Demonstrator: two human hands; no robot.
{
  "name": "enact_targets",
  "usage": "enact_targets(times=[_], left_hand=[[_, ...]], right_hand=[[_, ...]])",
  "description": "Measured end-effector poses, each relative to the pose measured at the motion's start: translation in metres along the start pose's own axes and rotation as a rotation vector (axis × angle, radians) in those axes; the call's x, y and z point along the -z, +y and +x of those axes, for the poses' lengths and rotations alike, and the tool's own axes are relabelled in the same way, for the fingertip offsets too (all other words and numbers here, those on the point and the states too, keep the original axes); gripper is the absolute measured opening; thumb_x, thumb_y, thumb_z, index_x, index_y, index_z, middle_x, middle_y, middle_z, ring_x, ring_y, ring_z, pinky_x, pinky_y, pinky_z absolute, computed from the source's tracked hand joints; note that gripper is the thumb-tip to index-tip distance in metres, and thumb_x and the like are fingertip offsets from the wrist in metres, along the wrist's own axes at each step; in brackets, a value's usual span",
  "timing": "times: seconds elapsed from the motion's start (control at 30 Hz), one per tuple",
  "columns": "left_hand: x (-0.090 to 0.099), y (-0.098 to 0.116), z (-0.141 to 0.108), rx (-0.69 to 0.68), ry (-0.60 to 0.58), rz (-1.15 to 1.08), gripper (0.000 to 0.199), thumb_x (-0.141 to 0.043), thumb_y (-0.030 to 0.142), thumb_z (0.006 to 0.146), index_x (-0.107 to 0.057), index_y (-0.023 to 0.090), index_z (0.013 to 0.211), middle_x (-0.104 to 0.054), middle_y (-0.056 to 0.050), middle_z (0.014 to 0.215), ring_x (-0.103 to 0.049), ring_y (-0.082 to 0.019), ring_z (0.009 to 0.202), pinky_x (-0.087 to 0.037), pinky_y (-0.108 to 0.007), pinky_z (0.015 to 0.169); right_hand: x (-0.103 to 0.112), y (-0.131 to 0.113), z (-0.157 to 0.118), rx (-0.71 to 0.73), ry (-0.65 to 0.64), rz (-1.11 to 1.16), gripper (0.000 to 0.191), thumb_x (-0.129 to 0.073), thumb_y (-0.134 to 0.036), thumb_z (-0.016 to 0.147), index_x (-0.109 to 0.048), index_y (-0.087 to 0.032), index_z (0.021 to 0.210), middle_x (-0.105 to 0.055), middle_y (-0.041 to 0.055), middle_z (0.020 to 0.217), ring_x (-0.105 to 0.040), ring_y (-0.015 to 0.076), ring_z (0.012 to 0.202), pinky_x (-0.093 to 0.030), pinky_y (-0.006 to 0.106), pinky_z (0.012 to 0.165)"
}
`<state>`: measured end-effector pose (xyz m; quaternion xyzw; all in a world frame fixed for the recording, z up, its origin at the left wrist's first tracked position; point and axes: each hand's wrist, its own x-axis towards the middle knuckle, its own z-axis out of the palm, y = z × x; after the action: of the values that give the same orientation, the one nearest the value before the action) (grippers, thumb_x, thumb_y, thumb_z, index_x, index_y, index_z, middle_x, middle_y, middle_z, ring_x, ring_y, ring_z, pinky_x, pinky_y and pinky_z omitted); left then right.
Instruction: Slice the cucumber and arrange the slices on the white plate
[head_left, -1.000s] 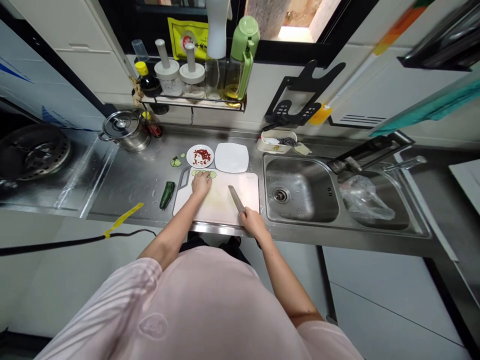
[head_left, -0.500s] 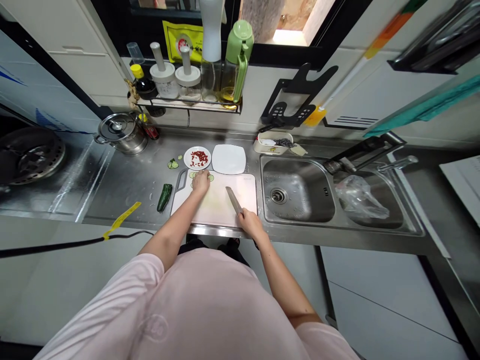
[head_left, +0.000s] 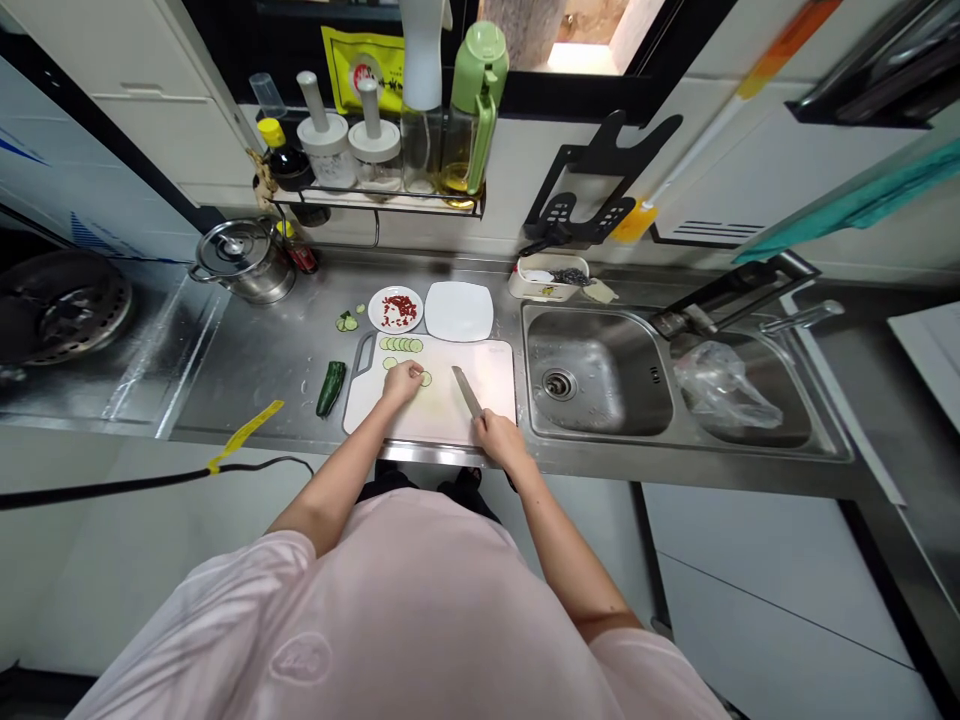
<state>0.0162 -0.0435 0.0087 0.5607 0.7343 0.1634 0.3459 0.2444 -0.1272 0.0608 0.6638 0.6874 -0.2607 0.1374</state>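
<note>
My left hand (head_left: 403, 382) is low over the white cutting board (head_left: 450, 425), its fingers pinched at the edge of a thin cucumber slice (head_left: 426, 379). Another slice (head_left: 390, 363) lies just behind that hand. Along the board's far left edge runs an overlapping row of cucumber slices (head_left: 401, 344). My right hand (head_left: 501, 438) grips the handle of a kitchen knife (head_left: 466, 389), whose blade points away from me over the right part of the board. A dark green piece of cucumber (head_left: 331, 389) rests on the steel counter, left of the board.
Behind the board stand a plate of chopped red pieces (head_left: 385, 297) and a bare white plate (head_left: 459, 311). Cucumber scraps (head_left: 346, 321) lie to their left. A sink (head_left: 600, 400) adjoins the board's right side. A lidded pot (head_left: 247, 262) is at the back left.
My left hand has drawn back toward me from the far edge of the board, uncovering the row of slices. The knife and my right hand have hardly moved.
</note>
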Motion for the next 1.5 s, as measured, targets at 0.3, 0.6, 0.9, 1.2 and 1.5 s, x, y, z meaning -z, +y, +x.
enact_targets(times=[0.3, 0.6, 0.9, 1.2, 1.5], left_hand=[[0.0, -0.002, -0.007, -0.103, 0.092, 0.138, 0.022, -0.056, 0.022, 0.079, -0.066, 0.022, 0.098, -0.068, -0.004, 0.088, -0.061, -0.018, 0.085, -0.044, -0.027, 0.077], [-0.006, -0.006, -0.002, -0.081, 0.152, 0.14, 0.018, -0.054, 0.022, 0.081, -0.066, 0.021, 0.094, -0.066, -0.006, 0.094, -0.06, -0.019, 0.088, -0.044, -0.028, 0.078], [-0.008, -0.006, 0.0, -0.032, 0.147, 0.123, 0.018, -0.052, 0.022, 0.082, -0.067, 0.023, 0.091, -0.067, -0.005, 0.096, -0.06, -0.018, 0.089, -0.043, -0.027, 0.078], [-0.007, -0.007, 0.003, -0.032, 0.14, 0.107, 0.016, -0.054, 0.021, 0.08, -0.067, 0.023, 0.088, -0.067, -0.005, 0.091, -0.06, -0.018, 0.085, -0.043, -0.027, 0.074], [-0.006, -0.006, 0.005, -0.017, 0.121, 0.12, 0.018, -0.054, 0.021, 0.079, -0.068, 0.023, 0.091, -0.068, -0.005, 0.093, -0.06, -0.018, 0.087, -0.044, -0.027, 0.077]], right_hand=[[-0.002, -0.026, -0.015, 0.094, -0.021, -0.057, 0.031, -0.028, -0.033, 0.099, -0.052, -0.019, 0.112, -0.066, 0.0125, 0.1, -0.062, 0.0231, 0.092, -0.038, 0.029, 0.075], [-0.011, -0.033, -0.012, 0.145, -0.006, -0.11, 0.029, -0.029, -0.031, 0.097, -0.053, -0.018, 0.108, -0.067, 0.0118, 0.095, -0.064, 0.0239, 0.089, -0.041, 0.031, 0.073], [-0.008, -0.038, -0.013, 0.133, -0.05, -0.096, 0.026, -0.03, -0.024, 0.097, -0.051, -0.017, 0.111, -0.066, 0.0133, 0.095, -0.063, 0.0236, 0.091, -0.041, 0.031, 0.074], [-0.011, -0.042, -0.011, 0.154, -0.064, -0.055, 0.023, -0.034, -0.018, 0.094, -0.051, -0.015, 0.109, -0.066, 0.0142, 0.095, -0.064, 0.0231, 0.09, -0.042, 0.03, 0.073], [-0.005, -0.047, -0.005, 0.15, -0.107, -0.07, 0.024, -0.036, -0.017, 0.091, -0.051, -0.015, 0.11, -0.065, 0.0159, 0.1, -0.063, 0.0249, 0.093, -0.044, 0.032, 0.074]])
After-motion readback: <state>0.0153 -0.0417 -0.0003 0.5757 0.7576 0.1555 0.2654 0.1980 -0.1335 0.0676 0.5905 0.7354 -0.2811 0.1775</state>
